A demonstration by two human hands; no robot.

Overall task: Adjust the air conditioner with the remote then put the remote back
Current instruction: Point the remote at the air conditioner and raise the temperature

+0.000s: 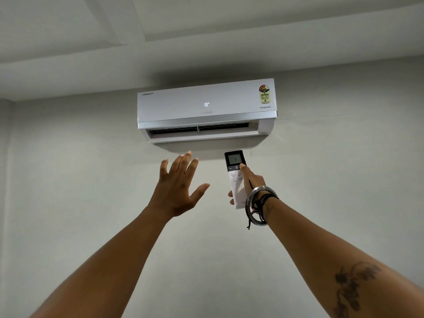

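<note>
The white rectangular air conditioner (pixel 206 109) sits high on the pale wall (pixel 68 180), its louvre open and its panel reading 18. Just below it, the right hand (pixel 251 182) grips the slim white remote with a dark screen (pixel 236 177), thumb on a top button. The left hand (pixel 179 187) is raised beside it, fingers spread, holding nothing.

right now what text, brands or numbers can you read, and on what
"18°" on the air conditioner front display.
"INVERTER" at its lower right.
"LLOYD", faint, under the display.
"19" on the remote screen, held in the right hand.
Small logo at the unit's top left and the energy sticker: too small to read.
</note>
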